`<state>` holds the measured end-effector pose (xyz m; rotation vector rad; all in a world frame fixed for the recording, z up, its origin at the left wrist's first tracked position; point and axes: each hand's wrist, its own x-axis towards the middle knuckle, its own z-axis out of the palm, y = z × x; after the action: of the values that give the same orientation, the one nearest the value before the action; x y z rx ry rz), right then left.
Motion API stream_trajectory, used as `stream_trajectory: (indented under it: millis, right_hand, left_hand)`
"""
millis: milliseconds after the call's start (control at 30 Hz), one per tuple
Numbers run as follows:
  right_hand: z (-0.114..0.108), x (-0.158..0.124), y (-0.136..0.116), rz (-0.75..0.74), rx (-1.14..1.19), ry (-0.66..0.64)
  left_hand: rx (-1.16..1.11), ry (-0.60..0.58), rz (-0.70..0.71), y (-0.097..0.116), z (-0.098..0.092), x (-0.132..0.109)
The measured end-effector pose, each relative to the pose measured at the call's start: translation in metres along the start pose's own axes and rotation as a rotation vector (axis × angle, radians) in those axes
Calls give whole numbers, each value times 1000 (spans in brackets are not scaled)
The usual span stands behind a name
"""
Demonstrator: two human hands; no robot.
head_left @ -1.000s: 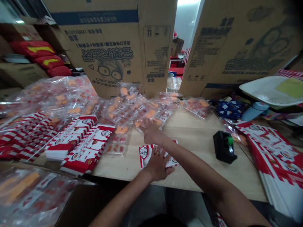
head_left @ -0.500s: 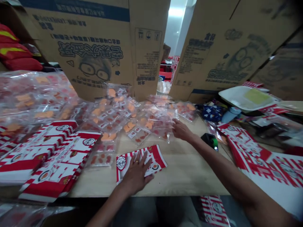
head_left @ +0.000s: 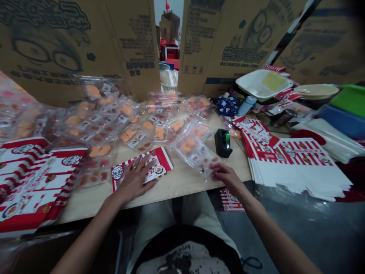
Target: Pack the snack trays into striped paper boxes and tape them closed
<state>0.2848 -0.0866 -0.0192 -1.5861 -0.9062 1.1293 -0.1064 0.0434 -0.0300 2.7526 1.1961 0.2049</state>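
My left hand [head_left: 136, 179] lies flat, fingers spread, on a red-and-white printed paper bag [head_left: 159, 163] near the table's front edge. At the right, my right hand [head_left: 225, 176] has its fingers closed on the lower corner of a clear plastic candy packet [head_left: 196, 154]. Orange and dark red pieces show through that packet, which slants down toward me. Many similar packets [head_left: 97, 125] are heaped behind and to the left. A black tape dispenser [head_left: 223, 143] with a green roll stands just beyond my right hand.
Stacks of red-and-white bags [head_left: 57, 179] lie at left, and more bags [head_left: 296, 163] at right. Large cardboard boxes [head_left: 137, 45] wall the back. A white basket [head_left: 248, 83], a blue bottle [head_left: 246, 105] and a green bin [head_left: 350, 102] are at far right.
My right hand has come back from the packet pile toward the table's front edge, drawing a packet along. My left hand stays on the paper bag. The view has turned right and down.
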Motion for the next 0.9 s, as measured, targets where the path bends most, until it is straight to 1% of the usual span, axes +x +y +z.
stream_trajectory:
  millis: [33, 67, 133, 167, 200, 233, 267, 333, 367, 400, 433, 467, 500, 567, 600, 667, 733, 800, 833, 900]
  right_hand:
    - [-6, -8, 0, 52, -145, -31]
    - [-10, -13, -4, 92, -354, -42]
    - [-15, -17, -21, 129, -870, 17]
    - [-13, -17, -30, 104, -1098, 62]
    - [-9, -17, -39, 51, -1272, 81]
    - [-2, -17, -44, -18, -1385, 49]
    - [7, -18, -47, -99, -1439, -51]
    - [26, -19, -41, -248, -1440, -341]
    - [33, -20, -35, -285, -1416, -466]
    - [39, -19, -26, -302, -1387, -552]
    - [42, -17, -18, -314, -1359, -595]
    - [42, -14, -10, -328, -1335, -604]
    - [41, -9, -3, -344, -1316, -592]
    - [36, 1, 7, -392, -1283, -543]
    - [34, 7, 10, -418, -1265, -502]
    - [31, 16, 12, -451, -1213, -413]
    - [33, 21, 10, -401, -1154, -292]
    - [37, 24, 5, -301, -1114, -188]
    - [40, 26, 1, -256, -1101, -158]
    - [43, 27, -6, -202, -1080, -157]
  left_hand:
    - [-15, 32, -2, 10, -5, 3]
    - [-38, 74, -4, 22, -10, 7]
    - [-107, 144, -4, 51, -18, 16]
    - [-140, 156, -2, 65, -20, 22]
    - [-161, 147, 3, 79, -19, 27]
    - [-170, 111, 16, 91, -17, 32]
    - [-168, 46, 41, 101, -12, 37]
    - [-141, -106, 87, 114, -1, 43]
    - [-126, -169, 99, 118, 5, 44]
    - [-116, -211, 97, 120, 10, 44]
    - [-111, -223, 81, 121, 13, 43]
    - [-111, -203, 61, 122, 14, 41]
    - [-121, -163, 52, 123, 14, 38]
    - [-160, -82, 97, 128, 10, 30]
    - [-181, -64, 145, 131, 9, 25]
    - [-208, -91, 261, 138, 10, 16]
    - [-209, -102, 308, 143, 20, 9]
    - [-211, -31, 273, 147, 35, 4]
    - [-218, 19, 243, 147, 43, 3]
    - [-237, 82, 202, 148, 53, 2]
